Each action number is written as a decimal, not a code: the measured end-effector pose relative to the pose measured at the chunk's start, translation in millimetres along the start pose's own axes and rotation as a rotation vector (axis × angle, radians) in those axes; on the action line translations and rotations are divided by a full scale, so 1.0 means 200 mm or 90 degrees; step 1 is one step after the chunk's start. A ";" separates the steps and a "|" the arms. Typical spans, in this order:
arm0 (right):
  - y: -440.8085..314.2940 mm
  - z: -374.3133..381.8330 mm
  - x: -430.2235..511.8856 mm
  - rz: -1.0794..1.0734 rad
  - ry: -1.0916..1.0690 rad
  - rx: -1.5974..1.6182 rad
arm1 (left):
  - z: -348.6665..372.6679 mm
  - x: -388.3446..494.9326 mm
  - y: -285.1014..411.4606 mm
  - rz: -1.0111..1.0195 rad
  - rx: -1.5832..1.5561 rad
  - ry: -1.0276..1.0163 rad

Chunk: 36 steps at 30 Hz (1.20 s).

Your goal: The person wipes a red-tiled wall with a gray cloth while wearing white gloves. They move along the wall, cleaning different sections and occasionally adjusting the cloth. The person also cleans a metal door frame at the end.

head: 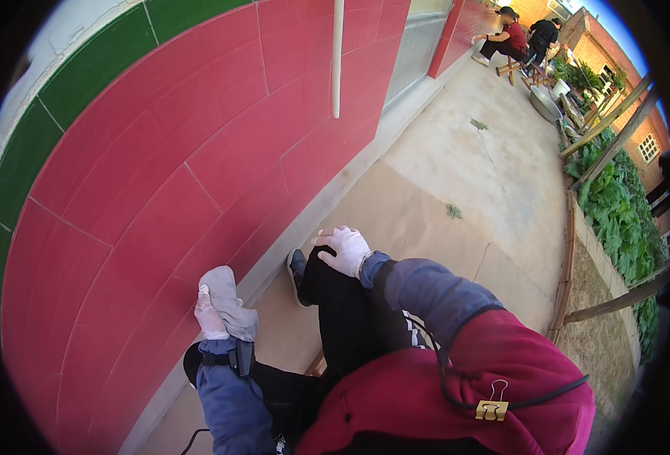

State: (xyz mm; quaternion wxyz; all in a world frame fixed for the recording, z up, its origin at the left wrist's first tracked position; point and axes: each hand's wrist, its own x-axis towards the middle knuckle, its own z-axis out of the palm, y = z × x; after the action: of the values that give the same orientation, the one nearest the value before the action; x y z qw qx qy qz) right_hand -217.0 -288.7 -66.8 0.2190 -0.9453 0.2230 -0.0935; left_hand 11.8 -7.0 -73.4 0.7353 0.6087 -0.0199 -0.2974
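Observation:
In my left hand (210, 318), gloved in thin white, is a folded grey cloth (224, 298). The hand and cloth are at the lower part of the red tiled wall (141, 227); whether the cloth presses on the tiles is hard to tell. My right hand (346, 250), in the same kind of glove, rests on the knee of my black trousers (340, 318) and holds nothing. A small dark device (243, 358) is strapped at my left wrist.
A pale hose or conduit (336, 62) hangs down the wall beside a door (417, 51). Two people (508, 40) are farther along the concrete path (471, 170), near a metal basin (545, 104). Leafy plants (614, 210) and wooden poles (614, 119) line the right. A cable (443, 381) crosses my vest.

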 end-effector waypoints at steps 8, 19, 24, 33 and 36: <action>0.02 0.03 0.02 0.007 0.001 -0.018 | 0.08 -0.13 -0.03 -0.093 -0.175 -0.147; 0.03 0.03 0.00 -0.014 -0.002 -0.031 | 0.07 -0.33 -0.19 -0.105 -0.328 -0.128; 0.01 0.01 0.01 -0.010 0.029 -0.006 | 0.08 -0.36 -0.16 0.016 -0.265 -0.095; -0.15 -0.09 0.07 0.021 -0.110 0.267 | 0.08 -0.37 -0.12 -0.008 -0.282 -0.119; -0.26 -0.10 0.02 0.045 -0.195 0.398 | 0.11 -0.38 -0.11 0.018 -0.286 -0.083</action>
State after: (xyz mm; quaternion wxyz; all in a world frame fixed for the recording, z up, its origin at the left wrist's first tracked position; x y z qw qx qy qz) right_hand -199.5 -256.5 -25.3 0.5322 -0.8270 0.1810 -0.0069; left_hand -68.8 7.2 -61.2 0.8537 0.4086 -0.0093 -0.3227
